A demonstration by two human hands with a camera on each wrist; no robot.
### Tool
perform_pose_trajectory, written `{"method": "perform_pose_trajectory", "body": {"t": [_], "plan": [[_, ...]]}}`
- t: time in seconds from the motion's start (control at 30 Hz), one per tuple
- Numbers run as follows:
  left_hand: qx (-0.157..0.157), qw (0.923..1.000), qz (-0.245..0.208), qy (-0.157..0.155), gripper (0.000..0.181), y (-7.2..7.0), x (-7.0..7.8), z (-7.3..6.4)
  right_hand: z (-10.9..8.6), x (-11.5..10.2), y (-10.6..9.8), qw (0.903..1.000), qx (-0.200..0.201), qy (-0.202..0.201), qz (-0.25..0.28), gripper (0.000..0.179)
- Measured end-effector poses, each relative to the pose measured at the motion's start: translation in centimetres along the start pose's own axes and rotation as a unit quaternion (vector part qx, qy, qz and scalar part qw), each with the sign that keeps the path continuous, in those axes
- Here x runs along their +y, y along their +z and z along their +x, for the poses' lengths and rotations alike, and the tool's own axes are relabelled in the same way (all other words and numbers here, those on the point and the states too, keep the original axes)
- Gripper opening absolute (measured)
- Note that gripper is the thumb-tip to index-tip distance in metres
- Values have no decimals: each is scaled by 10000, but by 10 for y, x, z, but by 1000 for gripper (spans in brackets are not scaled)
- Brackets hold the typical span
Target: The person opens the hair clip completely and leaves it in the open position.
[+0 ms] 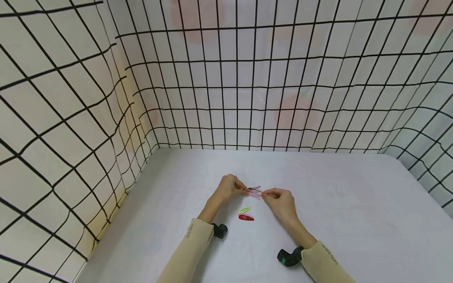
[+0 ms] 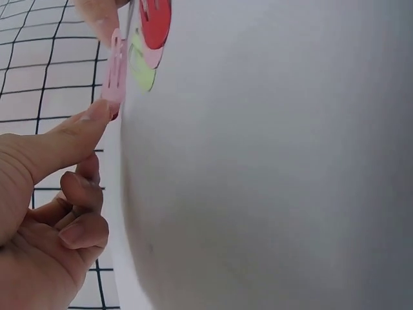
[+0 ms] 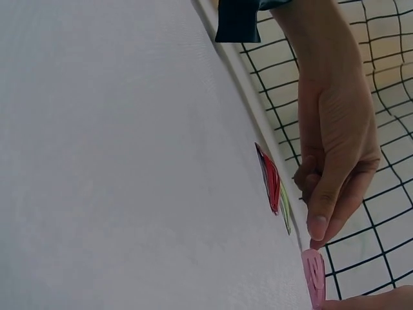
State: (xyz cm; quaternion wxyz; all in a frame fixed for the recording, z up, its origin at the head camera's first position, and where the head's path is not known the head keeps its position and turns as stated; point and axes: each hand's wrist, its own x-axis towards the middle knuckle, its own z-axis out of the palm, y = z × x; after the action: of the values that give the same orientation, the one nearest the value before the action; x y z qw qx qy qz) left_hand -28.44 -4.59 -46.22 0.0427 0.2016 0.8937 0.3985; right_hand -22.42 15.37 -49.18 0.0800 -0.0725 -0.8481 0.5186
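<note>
Snap hair clips are between both hands above the white table. My left hand pinches one end of a pink hair clip between thumb and fingertips. A fanned cluster of clips, pink with a dark one, stretches from these fingers in the head view. At the opposite, narrow end of the pink clip, my right hand pinches with thumb and index finger. Closer to me on the table lie a red hair clip and a yellow-green hair clip. A pink edge shows beneath the red one in the left wrist view.
The white table spreads out on every side of the hands. Black grid netting stands along its back and sides, before pale walls. Black wrist cameras sit at the cuffs of beige sleeves.
</note>
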Motion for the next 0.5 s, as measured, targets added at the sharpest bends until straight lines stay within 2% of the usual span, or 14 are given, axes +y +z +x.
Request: {"method": "perform_pose_trajectory", "body": {"t": [0.13, 0.27, 0.5], "plan": [[-21, 9996, -255, -144, 5, -4, -1, -8, -3, 0, -3, 9999, -1, 166, 38, 13], [-205, 9979, -555, -248, 5, -10, -2, -20, -7, -1, -5, 9992, -105, 360, 101, 14], [-502, 9966, -629, -202, 5, -13, -7, -36, -15, -2, -7, 9981, -382, 424, 222, 15]]}}
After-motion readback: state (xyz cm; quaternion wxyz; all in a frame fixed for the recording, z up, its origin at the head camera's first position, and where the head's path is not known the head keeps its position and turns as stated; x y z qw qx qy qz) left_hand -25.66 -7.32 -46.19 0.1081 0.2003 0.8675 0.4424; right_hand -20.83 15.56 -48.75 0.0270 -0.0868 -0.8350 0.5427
